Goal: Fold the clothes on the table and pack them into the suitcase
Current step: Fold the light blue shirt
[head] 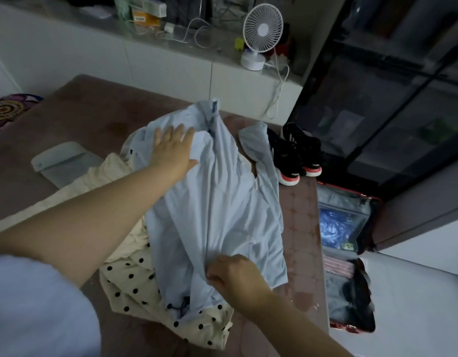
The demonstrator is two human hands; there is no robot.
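Note:
A light blue shirt lies rumpled across the middle of the table, one sleeve trailing toward the right edge. My left hand presses flat on its upper part, fingers spread. My right hand pinches the fabric near the shirt's lower hem. Under the shirt lie a plain cream garment and a cream garment with black polka dots. The red suitcase lies open on the floor to the right of the table, with blue patterned fabric and dark items inside.
A grey pouch lies on the table's left part. Black sneakers with pink soles stand at the table's far right corner. A white fan and cables sit on the back counter. A dark glass cabinet rises at right.

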